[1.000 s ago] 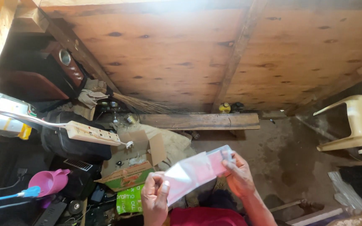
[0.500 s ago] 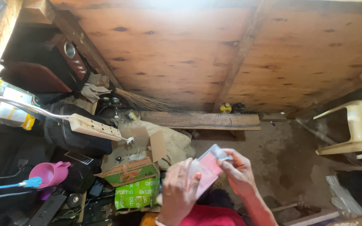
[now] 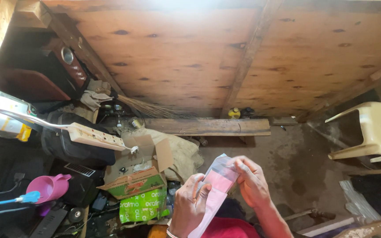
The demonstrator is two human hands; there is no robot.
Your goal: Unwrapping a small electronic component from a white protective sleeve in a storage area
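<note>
1. Pink plastic bag [image 3: 219, 185] sits low between our hands, over the dirt floor [image 3: 287, 167]; an open cardboard box [image 3: 137, 169] and wooden plank [image 3: 208, 126] lie nearby.
2. Left hand [image 3: 189, 207] and right hand [image 3: 251, 183] each keep a pinching grip on it.
3. It looks translucent, creased and folded.

Hands close together on the pink-filled bag

A second ago the clear plastic bag [image 3: 219, 183] lies stretched wide between the two hands; now it stands narrow and nearly upright, its pink sheet gathered in the middle. The left hand [image 3: 189, 206] comes up from the low corner to pinch the bag's near edge, right beside the right hand [image 3: 251, 183], whose fingers curl over the top.
</note>
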